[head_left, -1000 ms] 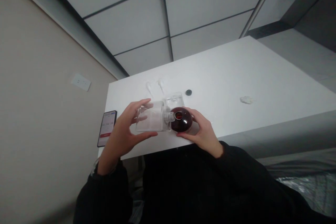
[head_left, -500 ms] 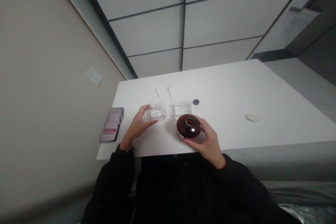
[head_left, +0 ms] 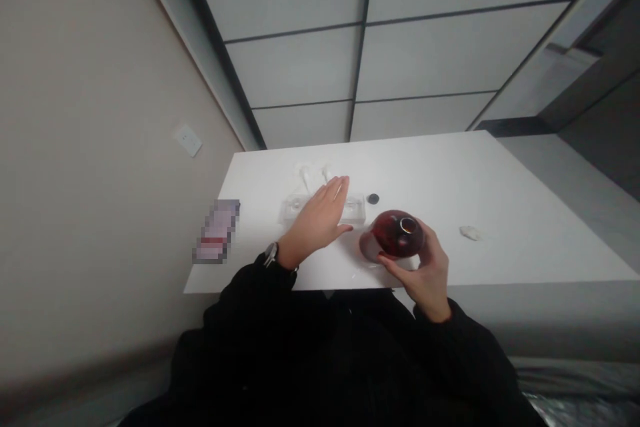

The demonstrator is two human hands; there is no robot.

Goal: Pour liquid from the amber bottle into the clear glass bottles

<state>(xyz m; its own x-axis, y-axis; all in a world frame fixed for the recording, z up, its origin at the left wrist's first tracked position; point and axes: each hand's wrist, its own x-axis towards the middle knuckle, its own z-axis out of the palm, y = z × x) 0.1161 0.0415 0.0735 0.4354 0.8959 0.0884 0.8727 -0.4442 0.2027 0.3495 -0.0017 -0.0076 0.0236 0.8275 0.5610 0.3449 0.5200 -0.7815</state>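
Note:
My right hand [head_left: 431, 271] grips a round, dark red glass bottle [head_left: 393, 232] by its side, just above the front part of the table. The bottle tilts to the right and its small round mouth is uncovered. My left hand [head_left: 319, 223] is stretched out with its fingers straight and nothing in it. It passes over two clear square containers, hiding part of each: the left container [head_left: 291, 209] and the right container [head_left: 357, 211]. Behind them lie two white spoon-like items, one on the left [head_left: 305, 177] and one on the right [head_left: 327, 172].
A small dark round disc [head_left: 373, 199] lies behind the bottle. To the right is a crumpled whitish scrap [head_left: 469, 233]. A phone-like item [head_left: 219, 230], blurred out, rests at the left edge of the white table [head_left: 520, 213]. A wall [head_left: 125, 213] borders the left side.
My left hand has let go of the left clear container and moved right, over both containers. My right hand has shifted the bottle to the right and tilted it. The containers now stand close together.

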